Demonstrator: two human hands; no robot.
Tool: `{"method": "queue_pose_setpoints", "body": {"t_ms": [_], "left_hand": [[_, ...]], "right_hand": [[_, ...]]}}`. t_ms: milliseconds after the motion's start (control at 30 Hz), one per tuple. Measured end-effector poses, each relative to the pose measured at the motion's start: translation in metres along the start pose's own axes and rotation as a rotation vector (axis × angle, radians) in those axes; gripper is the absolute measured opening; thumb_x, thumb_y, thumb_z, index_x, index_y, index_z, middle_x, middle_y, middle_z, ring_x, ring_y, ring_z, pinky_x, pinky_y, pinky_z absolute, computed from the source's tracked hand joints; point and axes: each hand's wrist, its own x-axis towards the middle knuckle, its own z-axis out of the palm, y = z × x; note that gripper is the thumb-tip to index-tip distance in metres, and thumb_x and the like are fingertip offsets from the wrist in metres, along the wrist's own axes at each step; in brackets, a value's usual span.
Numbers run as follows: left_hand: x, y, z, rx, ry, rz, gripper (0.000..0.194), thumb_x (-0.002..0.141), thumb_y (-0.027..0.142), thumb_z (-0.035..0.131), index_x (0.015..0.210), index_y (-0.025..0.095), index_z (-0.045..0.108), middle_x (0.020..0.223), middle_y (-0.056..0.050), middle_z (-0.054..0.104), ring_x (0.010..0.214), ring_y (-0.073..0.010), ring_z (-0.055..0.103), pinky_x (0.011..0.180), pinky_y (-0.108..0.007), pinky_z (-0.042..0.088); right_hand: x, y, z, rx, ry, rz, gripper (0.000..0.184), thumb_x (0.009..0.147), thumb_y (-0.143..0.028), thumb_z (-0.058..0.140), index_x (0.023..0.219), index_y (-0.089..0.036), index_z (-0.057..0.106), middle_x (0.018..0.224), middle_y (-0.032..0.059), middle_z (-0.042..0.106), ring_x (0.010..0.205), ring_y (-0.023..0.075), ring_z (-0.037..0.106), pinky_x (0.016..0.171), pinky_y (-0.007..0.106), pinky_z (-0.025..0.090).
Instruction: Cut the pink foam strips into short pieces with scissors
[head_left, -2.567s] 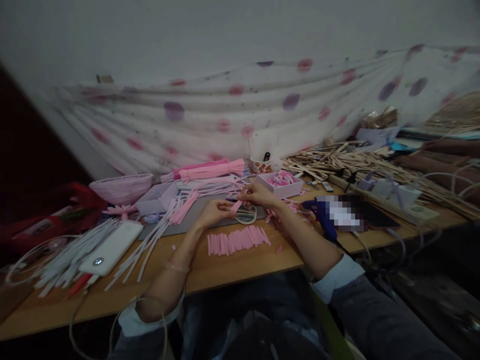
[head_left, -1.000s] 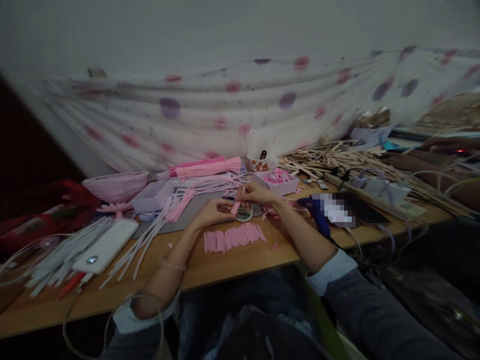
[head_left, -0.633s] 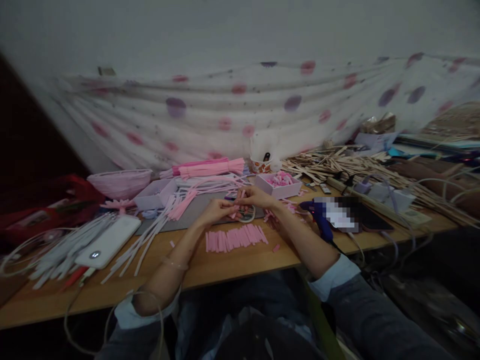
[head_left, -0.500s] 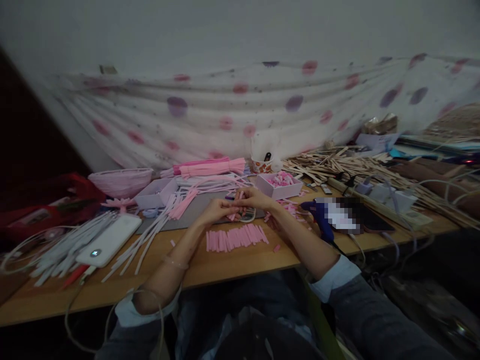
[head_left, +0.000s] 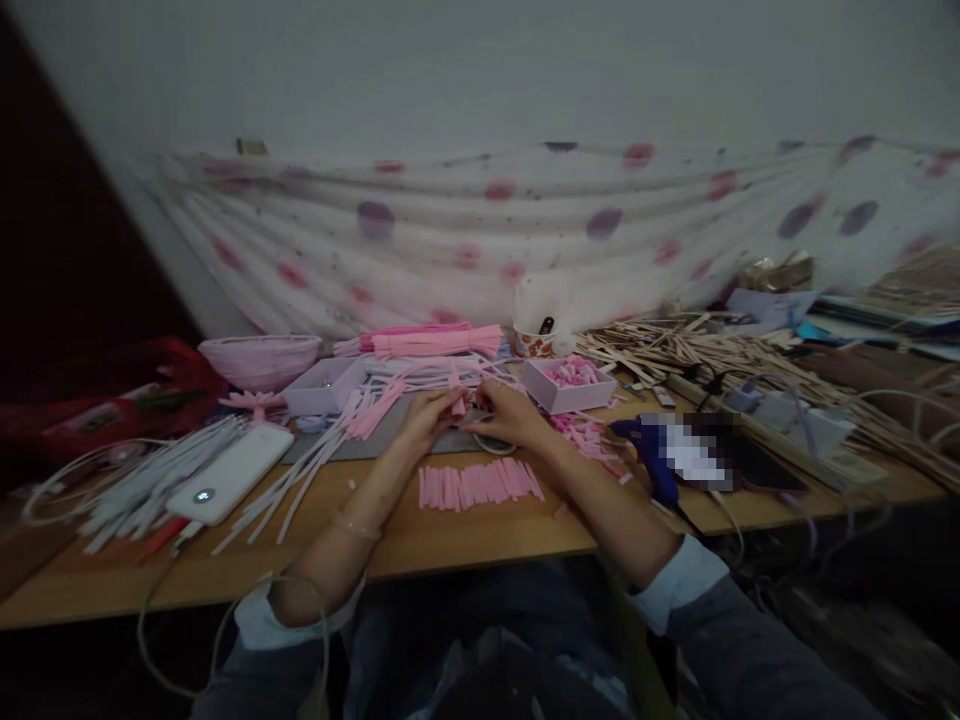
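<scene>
Both of my hands meet over the grey mat (head_left: 390,430) at the middle of the wooden table (head_left: 450,535). My left hand (head_left: 431,412) pinches a small pink strip (head_left: 455,399) that stands up between the hands. My right hand (head_left: 504,412) has its fingers curled close to the same strip, touching it or just beside it; what it grips is too small to make out. A row of short pink strips (head_left: 480,485) lies on the table just in front of my hands. A tape ring (head_left: 487,440) lies under my right hand.
A white box of pink pieces (head_left: 570,382) sits right of my hands, a blue glue gun (head_left: 651,462) further right. Long white and pink strips (head_left: 315,455), a white power bank (head_left: 229,474) and a pink basket (head_left: 259,358) lie left. Wooden sticks (head_left: 712,350) pile at the back right.
My hands have drawn together and moved slightly left onto the mat, with the pink strip now upright between them. The view has shifted a little downward.
</scene>
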Motion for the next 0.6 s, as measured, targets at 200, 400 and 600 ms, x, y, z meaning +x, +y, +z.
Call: {"method": "queue_pose_setpoints", "body": {"t_ms": [200, 400, 600], "left_hand": [[0.014, -0.008, -0.019, 0.254, 0.157, 0.209, 0.038, 0.055, 0.046, 0.076, 0.075, 0.014, 0.073, 0.072, -0.002, 0.069, 0.072, -0.014, 0.058, 0.067, -0.024, 0.044], [0.014, -0.01, -0.028, 0.425, -0.11, 0.115, 0.027, 0.059, 0.04, 0.072, 0.067, 0.013, 0.072, 0.058, -0.001, 0.065, 0.058, -0.0134, 0.056, 0.061, -0.025, 0.044], [0.009, -0.008, -0.028, 0.701, -0.237, 0.077, 0.014, 0.057, 0.027, 0.069, 0.063, 0.015, 0.073, 0.05, 0.004, 0.06, 0.051, -0.0114, 0.05, 0.053, -0.022, 0.037]], "right_hand": [[0.001, 0.003, 0.009, -0.028, -0.078, 0.028, 0.034, 0.075, -0.05, 0.063, 0.075, -0.017, 0.053, 0.067, -0.0006, 0.052, 0.061, 0.012, 0.044, 0.056, 0.024, 0.028], [0.007, 0.013, 0.034, 0.33, -0.013, 0.174, 0.035, 0.082, -0.044, 0.056, 0.101, -0.015, 0.054, 0.063, -0.0034, 0.051, 0.056, 0.011, 0.046, 0.055, 0.022, 0.033], [0.008, 0.011, 0.044, 0.354, -0.065, 0.126, 0.027, 0.077, -0.04, 0.061, 0.069, -0.015, 0.055, 0.061, -0.0024, 0.052, 0.059, 0.0109, 0.046, 0.056, 0.021, 0.032]]}}
